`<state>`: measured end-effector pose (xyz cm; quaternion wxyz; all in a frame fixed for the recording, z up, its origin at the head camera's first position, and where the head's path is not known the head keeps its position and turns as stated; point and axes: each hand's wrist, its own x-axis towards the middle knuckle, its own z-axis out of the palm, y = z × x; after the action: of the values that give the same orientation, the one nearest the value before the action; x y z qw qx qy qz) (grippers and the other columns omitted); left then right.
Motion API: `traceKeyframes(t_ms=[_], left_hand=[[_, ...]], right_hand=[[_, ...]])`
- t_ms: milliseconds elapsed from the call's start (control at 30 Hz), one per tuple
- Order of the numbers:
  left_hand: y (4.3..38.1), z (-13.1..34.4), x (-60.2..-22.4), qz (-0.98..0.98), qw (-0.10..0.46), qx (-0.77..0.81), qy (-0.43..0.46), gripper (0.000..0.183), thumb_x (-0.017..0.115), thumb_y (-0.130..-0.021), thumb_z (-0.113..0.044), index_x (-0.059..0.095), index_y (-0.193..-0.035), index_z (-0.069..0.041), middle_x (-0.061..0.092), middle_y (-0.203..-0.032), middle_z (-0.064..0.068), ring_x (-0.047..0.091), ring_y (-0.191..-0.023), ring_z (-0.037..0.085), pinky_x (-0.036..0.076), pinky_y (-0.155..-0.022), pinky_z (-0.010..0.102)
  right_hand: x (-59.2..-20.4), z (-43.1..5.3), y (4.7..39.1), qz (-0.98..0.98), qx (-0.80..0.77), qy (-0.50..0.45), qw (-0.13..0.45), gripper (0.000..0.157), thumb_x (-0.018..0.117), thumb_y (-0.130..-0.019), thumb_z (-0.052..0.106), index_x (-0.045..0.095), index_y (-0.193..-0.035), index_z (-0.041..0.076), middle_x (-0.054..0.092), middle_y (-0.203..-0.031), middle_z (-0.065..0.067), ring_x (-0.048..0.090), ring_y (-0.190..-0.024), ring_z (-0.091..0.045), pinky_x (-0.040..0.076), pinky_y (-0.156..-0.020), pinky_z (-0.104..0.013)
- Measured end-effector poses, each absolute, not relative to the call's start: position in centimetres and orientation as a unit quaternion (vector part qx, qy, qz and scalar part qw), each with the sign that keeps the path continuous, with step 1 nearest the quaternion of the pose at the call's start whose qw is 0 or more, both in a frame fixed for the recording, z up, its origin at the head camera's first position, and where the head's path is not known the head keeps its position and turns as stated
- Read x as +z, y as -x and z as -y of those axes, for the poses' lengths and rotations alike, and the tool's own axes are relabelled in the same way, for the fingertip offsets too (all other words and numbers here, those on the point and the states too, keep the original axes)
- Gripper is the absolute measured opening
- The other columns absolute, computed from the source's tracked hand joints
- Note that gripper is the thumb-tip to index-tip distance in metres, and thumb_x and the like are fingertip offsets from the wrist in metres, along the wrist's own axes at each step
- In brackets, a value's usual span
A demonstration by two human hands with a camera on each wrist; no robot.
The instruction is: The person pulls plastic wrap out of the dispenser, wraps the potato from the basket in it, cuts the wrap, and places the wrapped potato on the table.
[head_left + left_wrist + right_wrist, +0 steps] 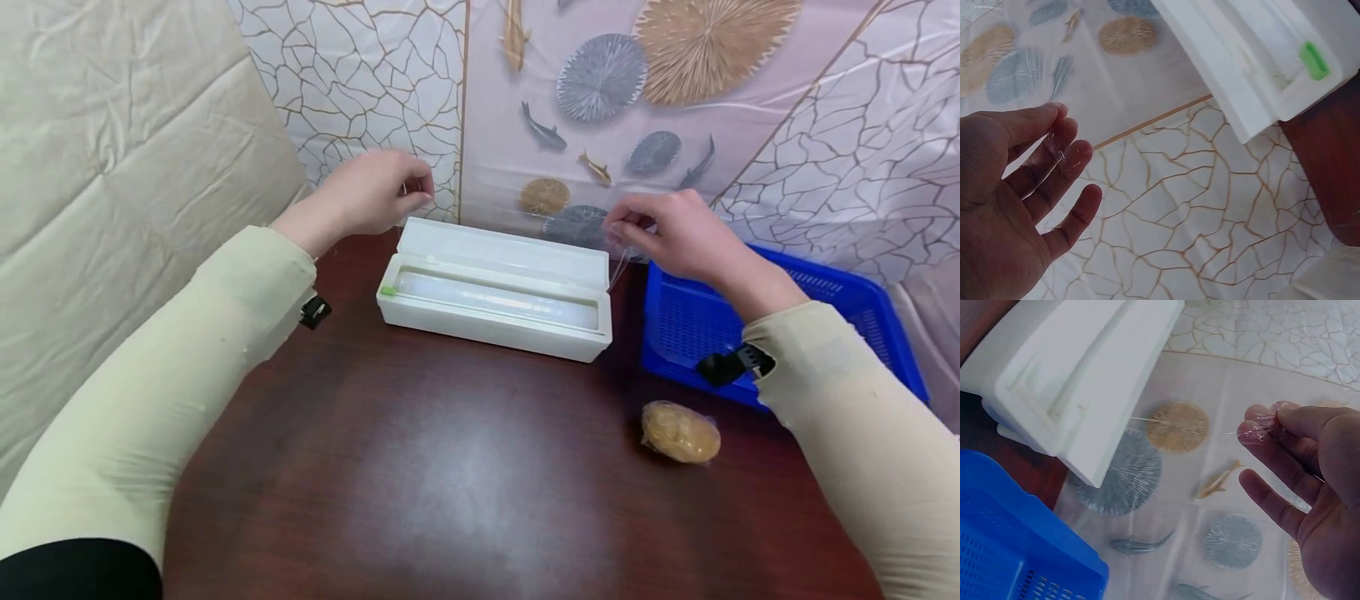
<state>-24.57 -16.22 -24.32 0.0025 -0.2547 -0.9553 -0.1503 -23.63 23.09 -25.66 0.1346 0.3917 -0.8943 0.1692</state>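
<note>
Behind a white cling film dispenser (495, 321), both hands are raised, one toward each end. My left hand (378, 192) pinches clear cling film (1055, 149) between thumb and forefinger, its other fingers loosely bent. On the other side my right hand (675, 229) pinches the film in the same way, with crumpled film (1261, 429) showing at its fingertips. Between the hands the sheet is nearly invisible. The dispenser's lid (506, 250) stands raised at the back, and the film roll (495, 300) shows inside. A green slider (387, 291) sits at its left end.
A blue plastic basket (675, 367) stands at the right, under my right forearm. Before it on the dark wooden table (420, 467) lies a yellowish oval food item (680, 432) wrapped in clear film. A patterned cloth (375, 83) hangs close behind the dispenser.
</note>
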Motion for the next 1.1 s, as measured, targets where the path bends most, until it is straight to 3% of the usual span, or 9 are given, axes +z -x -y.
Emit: traceKeyframes(t_ms=[367,633,1100], left_hand=[[24.0,16.0,-21.8,0.956,0.031,-0.16,0.246,0.019,0.055,-0.111,-0.019,0.07,-0.113,-0.007,0.07,-0.112,0.011,0.062,-0.105,0.028,0.049,-0.094,0.05],[23.6,15.9,-21.1,0.955,0.094,-0.182,0.215,0.02,0.055,-0.112,-0.02,0.07,-0.117,-0.007,0.068,-0.116,0.01,0.061,-0.109,0.027,0.049,-0.094,0.046],[22.8,15.4,-21.7,0.916,0.252,-0.237,0.201,0.02,0.056,-0.111,-0.019,0.071,-0.112,-0.005,0.067,-0.109,0.01,0.06,-0.108,0.026,0.046,-0.089,0.041]], right_hand=[[-23.1,-23.4,23.8,0.901,0.16,-0.367,0.17,0.012,0.07,-0.099,-0.001,0.079,-0.101,0.006,0.08,-0.088,-0.003,0.07,-0.083,-0.002,0.041,-0.076,-0.007],[-21.5,-23.1,23.9,0.896,0.201,-0.35,0.186,0.013,0.066,-0.102,0.0,0.079,-0.104,0.001,0.081,-0.092,-0.012,0.049,-0.084,0.031,0.04,-0.076,-0.001],[-19.8,-23.0,23.1,0.885,0.218,-0.329,0.246,0.012,0.067,-0.102,0.001,0.078,-0.104,-0.004,0.077,-0.091,-0.015,0.05,-0.083,0.026,0.04,-0.078,-0.005]])
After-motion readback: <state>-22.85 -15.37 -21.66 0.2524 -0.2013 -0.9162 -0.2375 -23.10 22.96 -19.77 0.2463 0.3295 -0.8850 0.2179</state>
